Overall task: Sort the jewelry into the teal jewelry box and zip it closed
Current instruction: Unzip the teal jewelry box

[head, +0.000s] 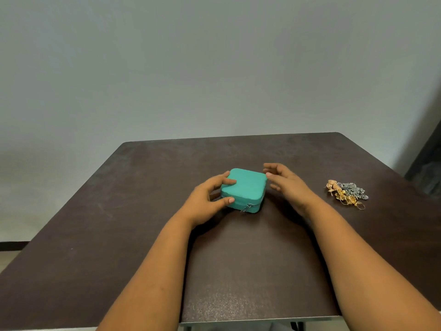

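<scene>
A teal jewelry box (245,187) lies zipped closed in the middle of the dark table, its zip pull (245,207) hanging at the near side. My left hand (210,197) grips the box's left side, fingers on the lid and thumb on the near wall. To the right of the box my right hand (284,182) hovers, its fingers relaxed and close to the box's right edge, holding nothing. A small heap of gold and silver jewelry (346,193) lies on the table to the right, apart from both hands.
The dark brown table (143,235) has its far edge against a plain grey wall. Its near edge runs along the bottom of the view. A dark vertical surface (427,168) stands at the far right.
</scene>
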